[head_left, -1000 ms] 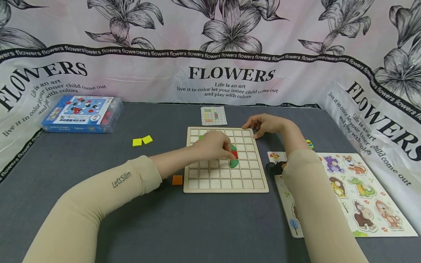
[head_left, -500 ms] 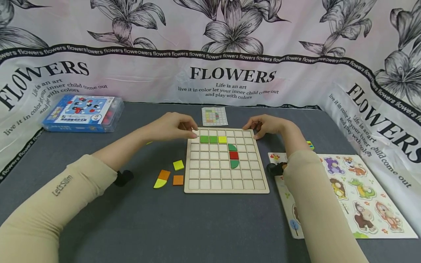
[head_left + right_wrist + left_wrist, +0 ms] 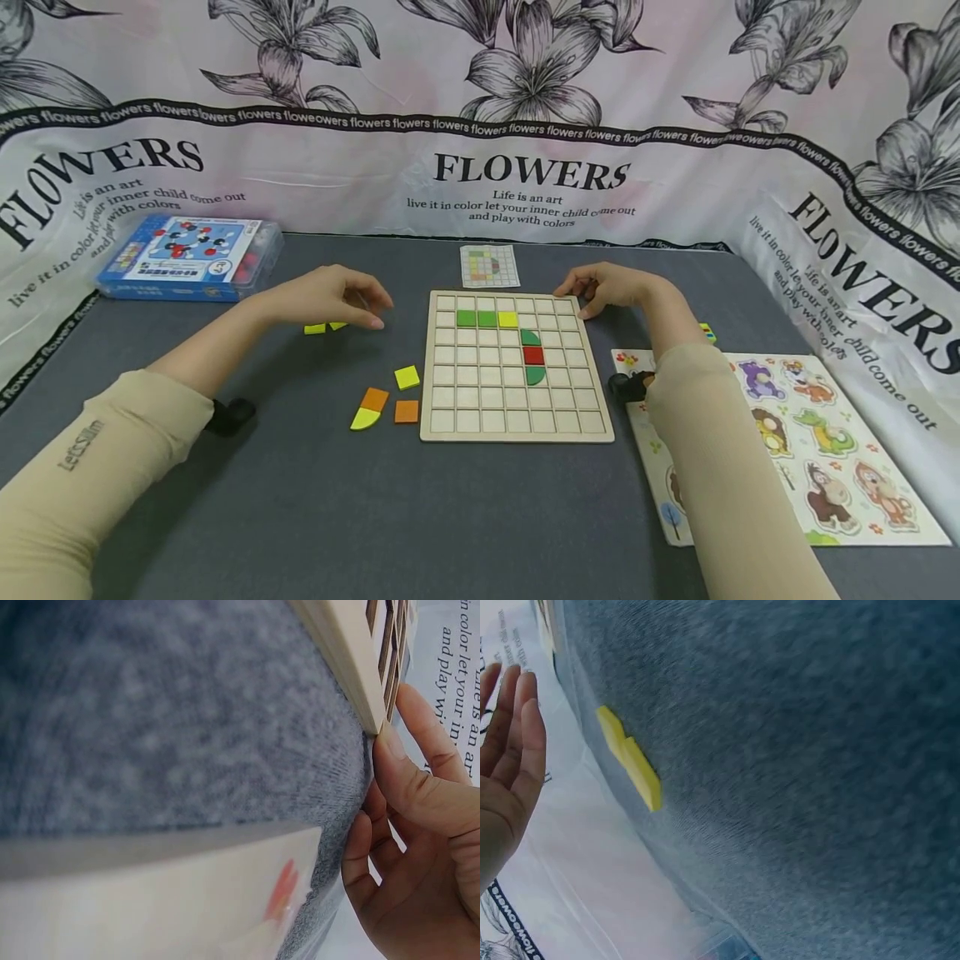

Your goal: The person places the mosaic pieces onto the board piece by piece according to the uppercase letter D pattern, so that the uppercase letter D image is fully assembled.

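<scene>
While the right hand [image 3: 611,285] holds the far right corner of the gridded wooden board [image 3: 480,422] between thumb and fingers, the left hand [image 3: 330,296] hovers over the worktop [image 3: 450,517] left of it, fingers relaxed and holding nothing, near two yellow tiles [image 3: 644,778]. The board lies toward the worktop's far edge, a printed card [image 3: 490,267] just beyond it. Its second row from the far side bears two green squares [image 3: 467,319] and a yellow square [image 3: 507,320]; nearer and farther right, a red square [image 3: 533,356] sits between two green quarter-rounds [image 3: 535,377]. Beside the board's left edge lie two orange squares [image 3: 406,412], a yellow quarter-round [image 3: 366,419] and a loose yellow square [image 3: 407,377].
</scene>
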Demonstrator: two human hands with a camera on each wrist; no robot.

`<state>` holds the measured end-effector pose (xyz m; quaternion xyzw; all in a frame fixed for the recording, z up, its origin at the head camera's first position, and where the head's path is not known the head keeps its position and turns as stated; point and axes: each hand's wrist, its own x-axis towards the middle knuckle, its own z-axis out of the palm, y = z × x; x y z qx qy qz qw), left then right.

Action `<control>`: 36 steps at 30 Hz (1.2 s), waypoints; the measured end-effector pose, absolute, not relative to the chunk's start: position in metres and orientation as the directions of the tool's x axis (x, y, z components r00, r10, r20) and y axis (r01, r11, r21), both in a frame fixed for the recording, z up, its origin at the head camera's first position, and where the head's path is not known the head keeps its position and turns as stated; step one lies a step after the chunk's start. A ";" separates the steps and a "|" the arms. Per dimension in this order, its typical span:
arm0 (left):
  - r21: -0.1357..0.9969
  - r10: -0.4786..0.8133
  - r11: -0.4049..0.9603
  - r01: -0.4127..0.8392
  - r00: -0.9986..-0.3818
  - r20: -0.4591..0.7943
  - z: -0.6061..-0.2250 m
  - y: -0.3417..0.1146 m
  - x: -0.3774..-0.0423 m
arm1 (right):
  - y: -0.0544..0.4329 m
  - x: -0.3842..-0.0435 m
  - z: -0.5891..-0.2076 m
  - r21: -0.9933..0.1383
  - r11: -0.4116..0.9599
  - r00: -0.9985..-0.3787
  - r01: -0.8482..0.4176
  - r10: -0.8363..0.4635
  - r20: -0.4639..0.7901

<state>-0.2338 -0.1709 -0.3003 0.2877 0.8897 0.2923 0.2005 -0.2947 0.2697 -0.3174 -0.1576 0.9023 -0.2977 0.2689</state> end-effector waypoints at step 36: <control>0.669 0.837 0.544 0.506 -0.385 -0.390 -0.328 -0.152 -0.201 | 0.272 -0.295 -0.319 -0.614 0.774 -0.803 -0.153 -0.460 -0.380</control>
